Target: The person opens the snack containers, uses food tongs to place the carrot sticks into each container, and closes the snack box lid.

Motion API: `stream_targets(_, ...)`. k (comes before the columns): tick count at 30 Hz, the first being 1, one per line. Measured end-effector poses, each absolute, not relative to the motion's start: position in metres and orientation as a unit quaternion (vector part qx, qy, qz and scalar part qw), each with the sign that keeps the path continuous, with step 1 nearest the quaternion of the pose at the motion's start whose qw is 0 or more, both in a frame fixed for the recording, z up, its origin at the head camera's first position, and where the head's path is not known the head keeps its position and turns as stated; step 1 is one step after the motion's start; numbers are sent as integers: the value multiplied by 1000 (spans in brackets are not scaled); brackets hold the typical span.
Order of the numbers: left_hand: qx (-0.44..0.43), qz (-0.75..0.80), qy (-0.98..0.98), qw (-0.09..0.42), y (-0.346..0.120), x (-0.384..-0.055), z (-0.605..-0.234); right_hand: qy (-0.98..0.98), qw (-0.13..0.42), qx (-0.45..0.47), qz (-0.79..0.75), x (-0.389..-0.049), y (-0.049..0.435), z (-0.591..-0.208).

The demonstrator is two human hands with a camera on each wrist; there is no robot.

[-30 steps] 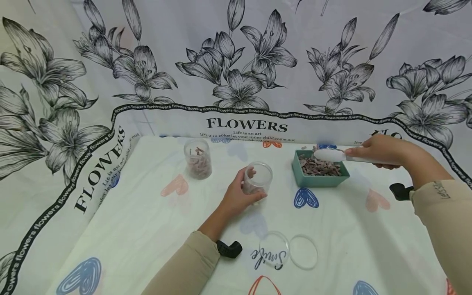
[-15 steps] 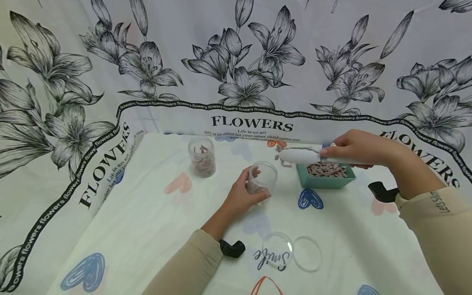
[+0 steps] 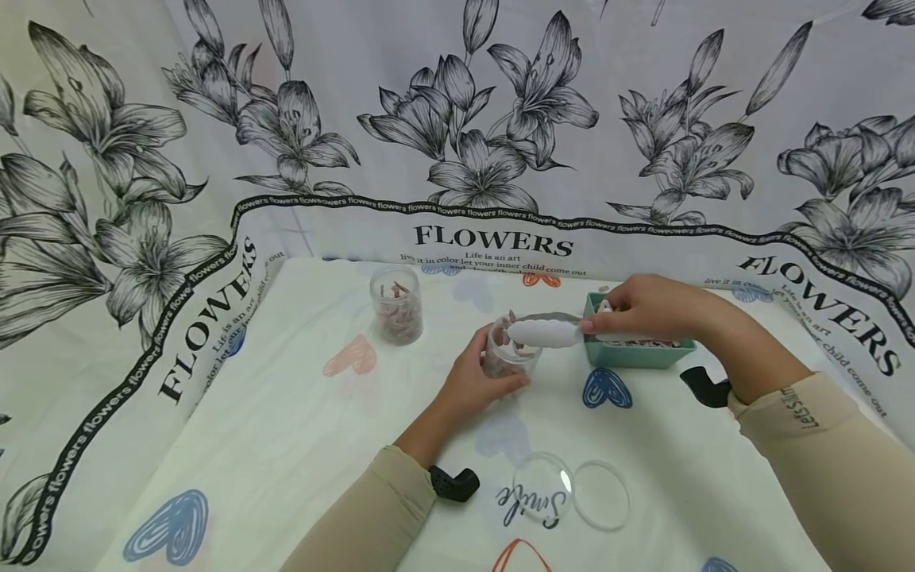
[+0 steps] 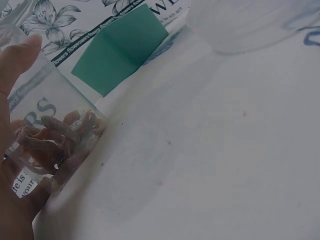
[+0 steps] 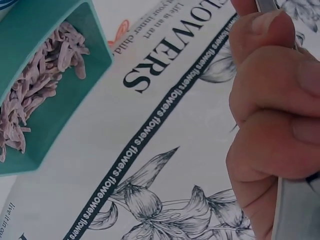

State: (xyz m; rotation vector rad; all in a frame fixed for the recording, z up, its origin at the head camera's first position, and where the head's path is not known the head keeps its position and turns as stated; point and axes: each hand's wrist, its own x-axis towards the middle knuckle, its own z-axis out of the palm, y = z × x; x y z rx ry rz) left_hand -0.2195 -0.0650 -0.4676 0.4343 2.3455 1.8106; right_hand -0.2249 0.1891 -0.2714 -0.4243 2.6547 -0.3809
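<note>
Nearest: tan sleeves (image 3: 364,508) on both arms, then 2 clear lids (image 3: 567,481) side by side, flat on the white cloth (image 3: 286,461) w/ its printed hearts.

Next out, L hand (image 3: 475,373) wraps round a clear jar (image 3: 513,365), thumb on near side, fingers on far side. Jar is in its grasp, mouth up, w/ brownish pcs (image 4: 55,140) at the bottom per the L wrist view.

R hand (image 3: 646,310) grips white tongs (image 3: 546,334), fingers curled round the handle; tongs point L to the jar's mouth, w/ a few pcs at the tips. Can't tell if the tips touch the rim. So jar is in L hand, well L of R hand, tongs btwn.

Green box (image 3: 636,357) sits just under/beyond R hand, R of the jar, holding more strips (image 5: 45,80). A bit farther, L of L hand: 2nd jar (image 3: 397,314), upright, untouched, approx half full of similar pcs.

Back: flower-print curtain (image 3: 286,222) w/ "FLOWERS" lettering.
</note>
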Motion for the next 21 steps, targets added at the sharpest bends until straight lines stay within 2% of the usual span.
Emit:
stream_targets(9, 149, 602, 782, 64, -64, -219, -469, 965, 184, -136, -127, -220, 202, -266)
stream_targets(21, 145, 600, 785, 58, -66, -221, -473, 977, 177, -45, -108, -223, 288, -266)
